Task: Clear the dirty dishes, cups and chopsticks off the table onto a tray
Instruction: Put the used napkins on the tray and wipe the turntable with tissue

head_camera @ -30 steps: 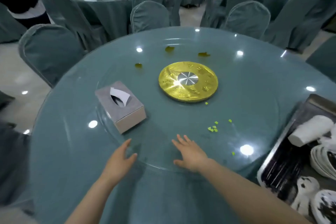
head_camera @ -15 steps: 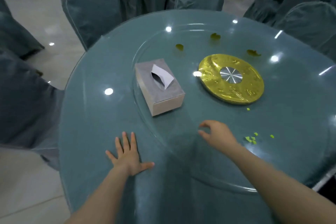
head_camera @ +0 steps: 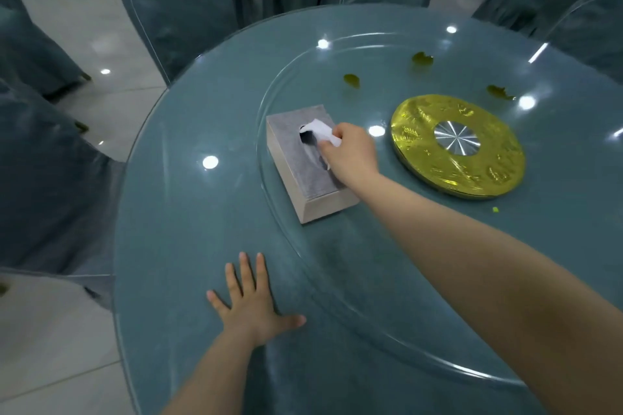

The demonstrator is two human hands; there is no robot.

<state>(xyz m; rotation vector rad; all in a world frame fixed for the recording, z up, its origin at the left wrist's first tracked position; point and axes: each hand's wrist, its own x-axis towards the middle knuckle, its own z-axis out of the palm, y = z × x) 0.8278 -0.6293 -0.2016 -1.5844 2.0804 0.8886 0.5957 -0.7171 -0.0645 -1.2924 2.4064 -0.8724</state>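
A grey tissue box (head_camera: pixel 300 165) stands on the left part of the glass turntable (head_camera: pixel 337 286). My right hand (head_camera: pixel 350 152) reaches over the box and pinches the white tissue (head_camera: pixel 320 130) that sticks out of its slot. My left hand (head_camera: pixel 251 303) lies flat on the teal table (head_camera: pixel 188 246) near its front edge, fingers spread. No dishes, cups, chopsticks or tray show in this view.
A gold disc (head_camera: pixel 458 145) with a silver hub marks the turntable's centre. Green food scraps (head_camera: pixel 351 80) lie on the glass behind the box. Covered chairs (head_camera: pixel 178 3) ring the table at the back and left, with tiled floor (head_camera: pixel 50 347) at the left.
My right hand has moved from the glass up to the tissue box and taken hold of the tissue. The view has swung left, so the tray is out of sight. My left hand stays flat.
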